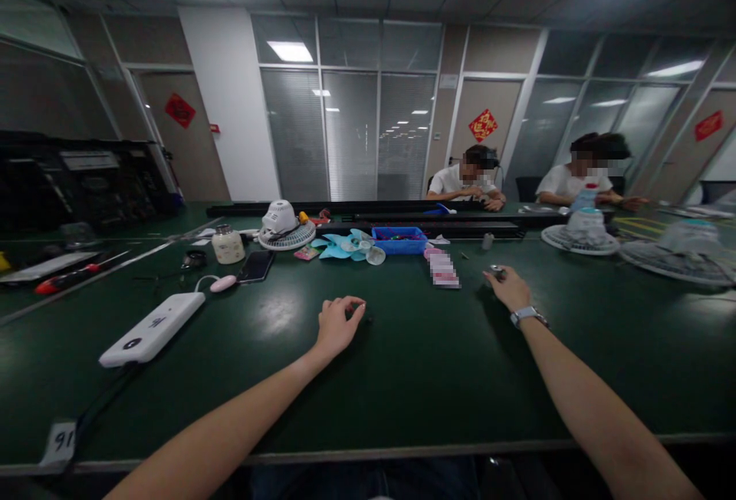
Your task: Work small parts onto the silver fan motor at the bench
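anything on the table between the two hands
In the head view the stretch of green table between the left hand and the right hand is bare; the nearest thing, a blurred card stack, lies just beyond it.

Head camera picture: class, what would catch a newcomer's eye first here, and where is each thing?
Two bare arms stretch over a dark green table: the left hand rests on a small dark part at the middle, the right hand pinches a small metal piece further right. Left of them lies a white power bank. Behind, a light blue fan blade sits beside a blue tray, and two people sit at the far side.
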Available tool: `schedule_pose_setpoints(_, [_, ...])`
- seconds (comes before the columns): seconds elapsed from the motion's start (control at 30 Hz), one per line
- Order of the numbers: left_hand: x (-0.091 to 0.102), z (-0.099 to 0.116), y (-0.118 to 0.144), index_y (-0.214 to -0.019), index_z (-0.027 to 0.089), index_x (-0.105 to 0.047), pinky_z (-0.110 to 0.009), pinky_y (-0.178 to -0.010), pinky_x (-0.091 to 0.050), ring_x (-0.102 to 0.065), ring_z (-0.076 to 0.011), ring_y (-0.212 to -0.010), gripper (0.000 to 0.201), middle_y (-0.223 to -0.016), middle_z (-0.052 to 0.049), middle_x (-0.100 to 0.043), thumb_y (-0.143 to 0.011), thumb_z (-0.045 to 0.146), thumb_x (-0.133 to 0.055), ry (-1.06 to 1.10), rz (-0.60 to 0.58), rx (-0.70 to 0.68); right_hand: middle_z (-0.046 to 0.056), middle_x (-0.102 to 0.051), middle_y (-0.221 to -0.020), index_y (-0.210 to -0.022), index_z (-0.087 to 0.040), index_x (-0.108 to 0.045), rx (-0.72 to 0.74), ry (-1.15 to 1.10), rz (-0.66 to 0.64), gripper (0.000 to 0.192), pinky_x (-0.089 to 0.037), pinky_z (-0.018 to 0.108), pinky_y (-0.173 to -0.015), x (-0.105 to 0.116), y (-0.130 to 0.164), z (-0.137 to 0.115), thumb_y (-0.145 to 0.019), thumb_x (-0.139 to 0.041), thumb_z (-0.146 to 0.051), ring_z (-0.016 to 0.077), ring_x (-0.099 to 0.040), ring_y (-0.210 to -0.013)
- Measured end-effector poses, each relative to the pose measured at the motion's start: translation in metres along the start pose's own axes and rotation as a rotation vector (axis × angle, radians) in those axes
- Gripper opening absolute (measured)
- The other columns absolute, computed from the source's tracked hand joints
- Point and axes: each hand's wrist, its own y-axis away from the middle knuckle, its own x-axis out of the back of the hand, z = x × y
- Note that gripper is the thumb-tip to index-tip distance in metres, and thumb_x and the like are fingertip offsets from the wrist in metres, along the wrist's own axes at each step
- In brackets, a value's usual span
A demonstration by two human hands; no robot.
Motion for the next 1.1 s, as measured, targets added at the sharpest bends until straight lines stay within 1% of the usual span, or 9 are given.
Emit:
schedule_pose_setpoints(0.1, [-0.003,-0.003,-0.003,-0.104,0.026,-0.07,-0.039,-0.088,-0.04,-0.055,-0.0248,-0.096,0.03,-0.095,-0.005,-0.068,-0.091,0.043,-0.048,0.045,0.053,0.02,0.021,-0.062,-0.125,-0.136,-0.013,-0.045,0.07,0.015,0.152,0.064,-0.044,0.045,-0.091,0.001,0.007,-0.016,-0.084,-0.057,-0.048,0.033,-0.058,-0.114])
schedule_pose_setpoints(0.17, [-0.004,-0.005,-0.004,-0.103,0.026,-0.07,-0.039,-0.088,-0.04,-0.055,-0.0245,-0.095,0.029,-0.095,-0.005,-0.068,-0.092,0.041,-0.047,0.07,0.082,0.036,0.024,-0.048,-0.14,-0.141,-0.01,-0.037,0.214,0.025,0.288,0.069,-0.035,0.051,-0.101,0.004,0.021,-0.039,-0.085,-0.055,-0.047,0.0341,-0.047,-0.128])
schedule_pose_setpoints(0.23, [-0.005,-0.007,-0.005,-0.101,0.026,-0.07,-0.039,-0.088,-0.04,-0.055,-0.0241,-0.095,0.028,-0.095,-0.005,-0.068,-0.092,0.04,-0.047,0.089,0.101,0.049,0.022,-0.044,-0.145,-0.14,-0.012,-0.04,0.418,0.001,0.289,0.061,-0.031,0.052,-0.106,0.007,0.046,-0.07,-0.089,-0.049,-0.044,0.0326,-0.043,-0.132])
schedule_pose_setpoints(0.33, [-0.005,-0.007,-0.005,-0.098,0.027,-0.07,-0.039,-0.088,-0.041,-0.055,-0.0244,-0.096,0.027,-0.095,-0.005,-0.069,-0.092,0.038,-0.047,0.104,0.117,0.061,0.015,-0.053,-0.139,-0.133,-0.018,-0.053,0.779,-0.09,0.024,0.045,-0.034,0.047,-0.106,0.009,0.1,-0.118,-0.095,-0.043,-0.04,0.0267,-0.05,-0.127])
schedule_pose_setpoints(0.43, [-0.005,-0.006,-0.005,-0.097,0.027,-0.071,-0.038,-0.089,-0.042,-0.056,-0.0239,-0.096,0.026,-0.094,-0.004,-0.069,-0.091,0.037,-0.048,0.102,0.128,0.064,0.008,-0.051,-0.144,-0.136,-0.026,-0.052,1.16,-0.119,-0.314,0.041,-0.032,0.044,-0.109,0.006,0.155,-0.155,-0.097,-0.043,-0.036,0.0207,-0.046,-0.132])
schedule_pose_setpoints(0.53, [-0.005,-0.005,-0.005,-0.096,0.026,-0.07,-0.038,-0.091,-0.041,-0.056,-0.0231,-0.095,0.025,-0.094,-0.004,-0.07,-0.091,0.036,-0.048,0.1,0.124,0.057,0.005,-0.053,-0.142,-0.132,-0.027,-0.056,1.335,-0.094,-0.474,0.036,-0.032,0.044,-0.11,0.001,0.187,-0.174,-0.098,-0.044,-0.031,0.02,-0.046,-0.132])
schedule_pose_setpoints(0.83, [-0.002,-0.003,-0.005,-0.098,0.025,-0.071,-0.039,-0.092,-0.041,-0.057,-0.0232,-0.095,0.027,-0.096,-0.004,-0.07,-0.092,0.037,-0.047,0.093,0.092,0.059,0.0,-0.072,-0.113,-0.116,-0.028,-0.068,1.27,-0.224,-0.493,0.028,-0.047,0.033,-0.092,-0.004,0.186,-0.173,-0.093,-0.053,-0.021,0.0154,-0.066,-0.105])
schedule_pose_setpoints(0.93, [-0.001,-0.003,-0.005,-0.098,0.025,-0.071,-0.038,-0.089,-0.043,-0.058,-0.023,-0.093,0.028,-0.094,-0.004,-0.07,-0.092,0.037,-0.047,0.098,0.074,0.059,0.002,-0.072,-0.113,-0.116,-0.027,-0.069,1.204,-0.213,-0.362,0.031,-0.048,0.033,-0.089,0.0,0.163,-0.164,-0.092,-0.053,-0.017,0.0175,-0.067,-0.102])
schedule_pose_setpoints(1.1, [0.0,-0.003,-0.005,-0.099,0.024,-0.071,-0.037,-0.09,-0.042,-0.058,-0.0218,-0.091,0.029,-0.093,-0.004,-0.071,-0.092,0.039,-0.046,0.098,0.062,0.047,0.008,-0.072,-0.113,-0.115,-0.022,-0.07,0.829,0.01,0.021,0.032,-0.046,0.036,-0.088,0.021,0.079,-0.113,-0.093,-0.047,-0.021,0.0233,-0.066,-0.099])
